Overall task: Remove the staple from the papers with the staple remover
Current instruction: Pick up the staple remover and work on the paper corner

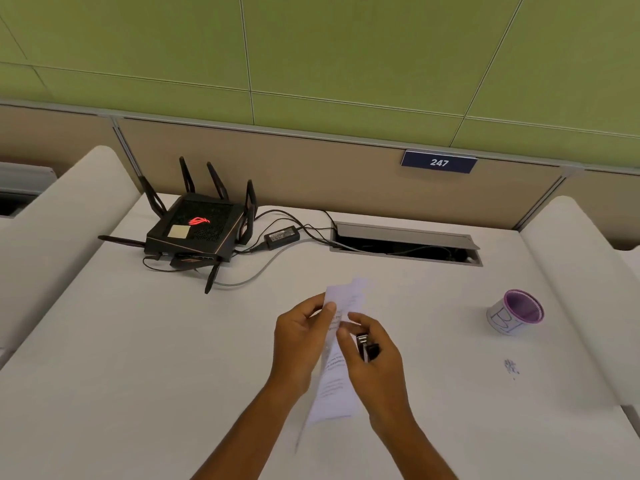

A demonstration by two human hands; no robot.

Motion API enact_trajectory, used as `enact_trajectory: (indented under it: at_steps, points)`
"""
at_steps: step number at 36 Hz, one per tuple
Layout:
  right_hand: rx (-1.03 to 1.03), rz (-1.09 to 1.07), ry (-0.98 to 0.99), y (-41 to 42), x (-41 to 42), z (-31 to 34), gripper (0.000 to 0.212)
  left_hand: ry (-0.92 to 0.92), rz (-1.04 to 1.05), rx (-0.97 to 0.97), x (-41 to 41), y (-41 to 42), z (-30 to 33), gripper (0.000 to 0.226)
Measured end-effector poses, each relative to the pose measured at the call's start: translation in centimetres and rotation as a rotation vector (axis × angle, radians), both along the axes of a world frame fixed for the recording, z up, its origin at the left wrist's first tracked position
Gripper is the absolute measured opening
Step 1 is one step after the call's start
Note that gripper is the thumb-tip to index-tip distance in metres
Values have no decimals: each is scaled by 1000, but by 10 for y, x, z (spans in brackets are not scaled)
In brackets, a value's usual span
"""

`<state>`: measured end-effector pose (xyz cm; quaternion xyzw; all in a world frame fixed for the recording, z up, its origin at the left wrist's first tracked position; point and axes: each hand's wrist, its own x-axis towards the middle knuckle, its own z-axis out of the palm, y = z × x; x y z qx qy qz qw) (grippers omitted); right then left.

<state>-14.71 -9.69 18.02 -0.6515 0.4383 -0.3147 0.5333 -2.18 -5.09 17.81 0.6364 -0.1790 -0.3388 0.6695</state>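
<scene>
White printed papers point(334, 386) are held up above the white desk point(173, 358), seen nearly edge-on. My left hand point(299, 341) pinches their upper part from the left. My right hand point(372, 355) holds a black staple remover point(366, 346) with metal jaws against its palm, and its thumb and forefinger touch the papers near the top. The staple itself is too small to see.
A black router point(197, 230) with antennas, a power adapter point(281, 234) and cables sit at the back left. An open cable hatch point(405, 242) lies at the back centre. A purple-rimmed cup point(516, 311) stands at the right, with small dark specks point(510, 367) on the desk near it.
</scene>
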Motion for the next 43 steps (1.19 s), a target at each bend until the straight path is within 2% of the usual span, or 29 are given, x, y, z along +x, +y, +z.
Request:
enact_trajectory:
  at_steps: [3, 8, 11, 14, 19, 27, 31, 38, 40, 43]
  points:
    - [-42, 50, -66, 2, 2, 9, 43, -13, -11, -29, -8, 1, 8, 19]
    - [-9, 93, -155, 0, 1, 18, 45, -24, -33, -62, -17, 3, 27, 27]
    - [-13, 86, -172, -5, -2, 18, 34, -96, -53, -56, -19, 6, 36, 28]
    - [74, 36, -183, -12, -7, 23, 22, -247, -82, -20, -21, 11, 42, 34]
    - [259, 21, -197, -27, -16, 28, 13, -564, -109, 69, -23, 19, 43, 48]
    - [370, 84, -337, -41, -25, 30, 32, -730, -121, 74, -25, 29, 32, 60]
    - [372, 90, -371, -42, -23, 30, 33, -727, -157, 72, -29, 32, 29, 66]
    - [368, 58, -392, -39, -16, 31, 23, -604, -250, 129, -33, 34, 15, 79]
    - [373, 49, -409, -36, -13, 29, 18, -570, -293, 132, -33, 34, 11, 89]
    - [399, 68, -454, -31, -9, 29, 24, -534, -352, 116, -34, 34, 4, 105]
